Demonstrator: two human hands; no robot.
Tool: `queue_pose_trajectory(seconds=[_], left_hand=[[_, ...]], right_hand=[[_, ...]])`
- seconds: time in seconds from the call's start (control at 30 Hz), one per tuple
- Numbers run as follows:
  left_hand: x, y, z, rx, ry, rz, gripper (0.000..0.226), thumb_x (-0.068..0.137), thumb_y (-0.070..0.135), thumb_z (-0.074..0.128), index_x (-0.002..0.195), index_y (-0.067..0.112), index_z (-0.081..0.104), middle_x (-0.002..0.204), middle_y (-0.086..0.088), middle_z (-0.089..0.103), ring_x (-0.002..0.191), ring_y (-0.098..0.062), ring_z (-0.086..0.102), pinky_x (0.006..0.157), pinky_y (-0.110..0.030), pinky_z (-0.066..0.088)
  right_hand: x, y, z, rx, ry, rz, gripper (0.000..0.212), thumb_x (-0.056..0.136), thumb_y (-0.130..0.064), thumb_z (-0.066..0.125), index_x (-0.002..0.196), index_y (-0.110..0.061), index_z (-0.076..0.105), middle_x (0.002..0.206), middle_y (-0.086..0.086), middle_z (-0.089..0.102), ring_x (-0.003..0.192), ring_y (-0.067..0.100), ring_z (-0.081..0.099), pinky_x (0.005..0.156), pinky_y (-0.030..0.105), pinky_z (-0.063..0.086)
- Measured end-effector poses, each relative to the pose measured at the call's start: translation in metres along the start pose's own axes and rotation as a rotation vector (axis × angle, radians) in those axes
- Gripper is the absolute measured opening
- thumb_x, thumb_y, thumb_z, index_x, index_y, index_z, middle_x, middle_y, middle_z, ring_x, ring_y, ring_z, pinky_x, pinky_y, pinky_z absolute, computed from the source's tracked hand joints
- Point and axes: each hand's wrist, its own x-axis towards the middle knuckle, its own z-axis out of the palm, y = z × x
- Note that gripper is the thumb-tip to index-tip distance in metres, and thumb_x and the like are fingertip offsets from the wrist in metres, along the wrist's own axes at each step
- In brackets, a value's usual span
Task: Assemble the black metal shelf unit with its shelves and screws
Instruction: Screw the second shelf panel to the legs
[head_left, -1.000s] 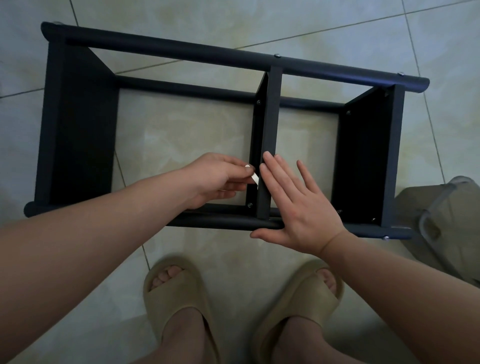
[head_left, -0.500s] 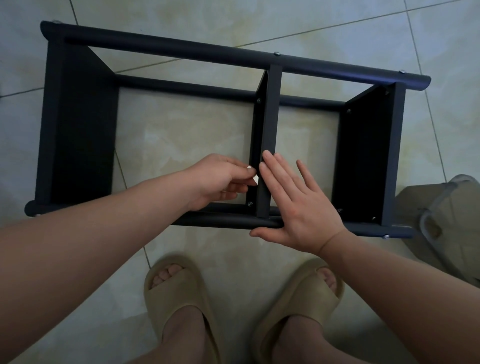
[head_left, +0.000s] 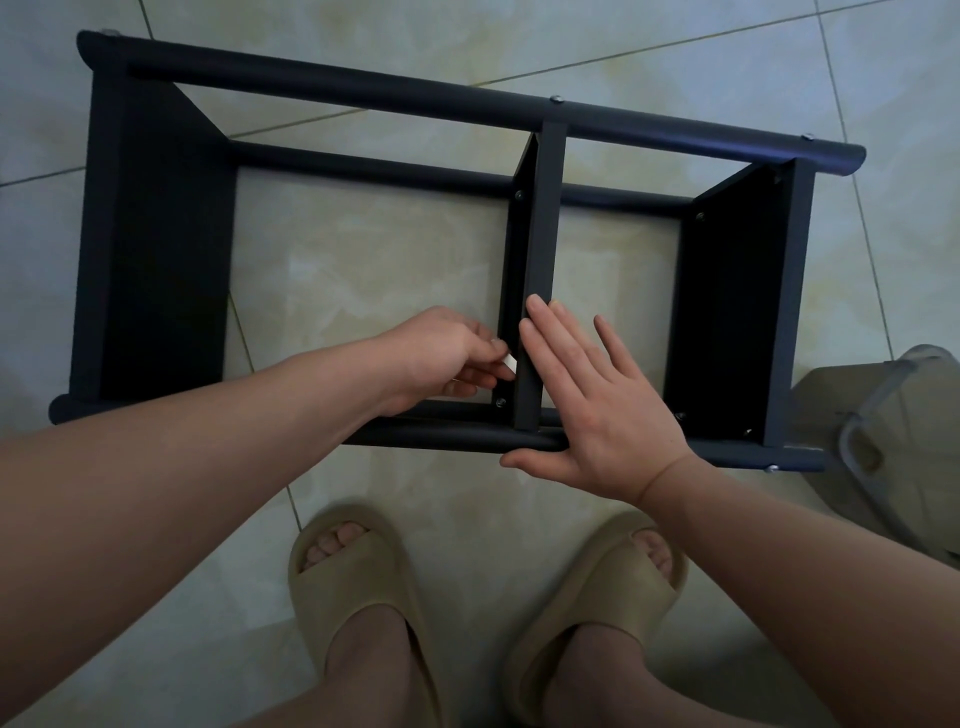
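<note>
The black metal shelf unit (head_left: 363, 93) lies on its side on the tiled floor, its poles running left to right. Three shelves stand upright between the poles: left shelf (head_left: 156, 249), middle shelf (head_left: 540, 249) and right shelf (head_left: 737, 301). Screw heads show on the poles and shelf flanges. My left hand (head_left: 441, 358) pinches a small white piece (head_left: 510, 362) against the left face of the middle shelf near its lower end. My right hand (head_left: 597, 400) lies flat with straight fingers against the middle shelf's edge and the near pole (head_left: 457, 439).
My two feet in beige slippers (head_left: 358, 582) stand just in front of the near pole. A translucent plastic container (head_left: 883, 447) sits on the floor at the right, touching the unit's right end. Pale floor tiles surround the unit.
The white piece in my left hand has shifted slightly closer to the middle shelf. My right hand has stayed in place.
</note>
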Motion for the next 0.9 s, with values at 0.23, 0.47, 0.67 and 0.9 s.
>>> queue_pose_trajectory(seconds=[0.23, 0.47, 0.67, 0.9], left_hand=[[0.000, 0.000, -0.004, 0.067, -0.023, 0.020, 0.014, 0.100, 0.014, 0.057, 0.089, 0.012, 0.064, 0.075, 0.004, 0.074, 0.076, -0.011, 0.063, 0.074, -0.026, 0.048], [-0.004, 0.000, -0.008, 0.133, -0.049, 0.037, 0.014, 0.101, 0.013, 0.056, 0.089, 0.012, 0.064, 0.078, 0.003, 0.073, 0.078, -0.010, 0.063, 0.072, -0.022, 0.049], [-0.008, -0.002, -0.011, 0.256, -0.063, 0.079, 0.018, 0.101, 0.011, 0.055, 0.086, 0.016, 0.063, 0.082, 0.004, 0.073, 0.085, -0.010, 0.062, 0.076, -0.024, 0.047], [-0.010, -0.009, -0.012, 0.338, -0.099, 0.106, 0.018, 0.100, 0.009, 0.056, 0.086, 0.017, 0.065, 0.082, 0.006, 0.074, 0.081, -0.008, 0.062, 0.080, -0.028, 0.047]], right_hand=[[0.000, 0.000, 0.000, 0.003, -0.012, 0.004, 0.109, 0.087, -0.079, 0.050, 0.159, -0.002, 0.022, 0.169, 0.013, 0.012, 0.157, 0.027, 0.012, 0.120, 0.060, 0.025], [0.000, 0.000, 0.001, 0.007, -0.010, 0.006, 0.110, 0.087, -0.078, 0.051, 0.159, -0.002, 0.022, 0.169, 0.012, 0.012, 0.157, 0.027, 0.012, 0.120, 0.060, 0.025], [0.000, 0.000, 0.000, 0.010, -0.008, 0.010, 0.108, 0.088, -0.078, 0.049, 0.159, -0.001, 0.023, 0.169, 0.012, 0.013, 0.157, 0.027, 0.012, 0.120, 0.060, 0.026], [0.000, 0.000, -0.001, -0.002, -0.011, 0.010, 0.109, 0.087, -0.078, 0.050, 0.159, -0.001, 0.023, 0.169, 0.013, 0.014, 0.157, 0.027, 0.013, 0.120, 0.060, 0.026]])
